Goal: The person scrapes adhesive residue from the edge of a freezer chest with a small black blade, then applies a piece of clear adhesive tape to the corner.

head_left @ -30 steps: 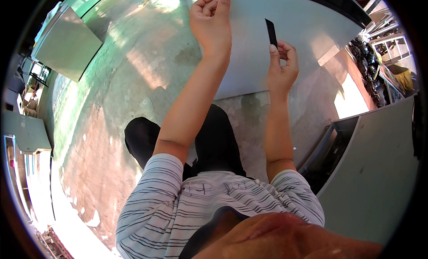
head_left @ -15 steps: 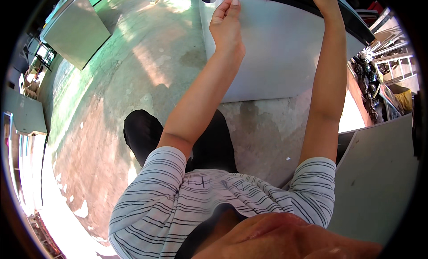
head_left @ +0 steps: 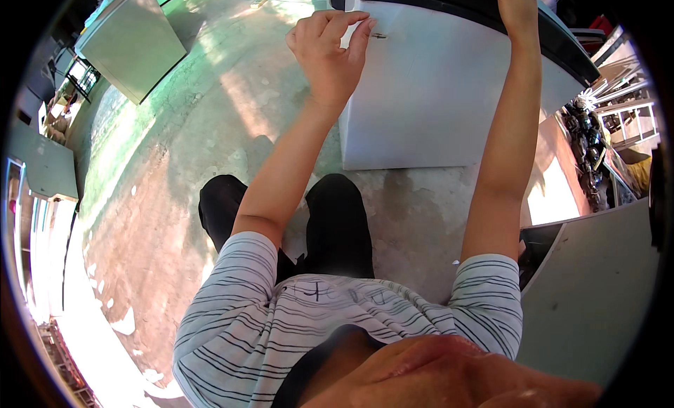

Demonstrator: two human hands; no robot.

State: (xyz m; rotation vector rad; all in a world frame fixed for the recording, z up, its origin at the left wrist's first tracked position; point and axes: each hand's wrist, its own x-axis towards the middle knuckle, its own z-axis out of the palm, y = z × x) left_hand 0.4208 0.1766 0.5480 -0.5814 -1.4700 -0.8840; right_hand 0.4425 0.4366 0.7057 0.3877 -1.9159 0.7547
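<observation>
A large white cabinet with a thick black upper edge stands in front of me. My left hand is at the cabinet's left side. Thumb and index fingertip come together in a pinch, the other fingers curled; whatever is between the tips, if anything, is too small to name. Just right of the fingertips, a small dark slot-like mark shows on the white panel. My right hand is up at the black edge, its fingers partly cut off by the frame, so its grip is unclear.
A grey-white box-shaped cabinet stands at the far left on the stained concrete floor. Close on my right is a grey panel. Beyond it lie black bundled items and a white rack.
My left hand has drawn back from the panel, down and left, and turned, uncovering the dark mark. My right hand stays at the black edge. The view has shifted slightly.
</observation>
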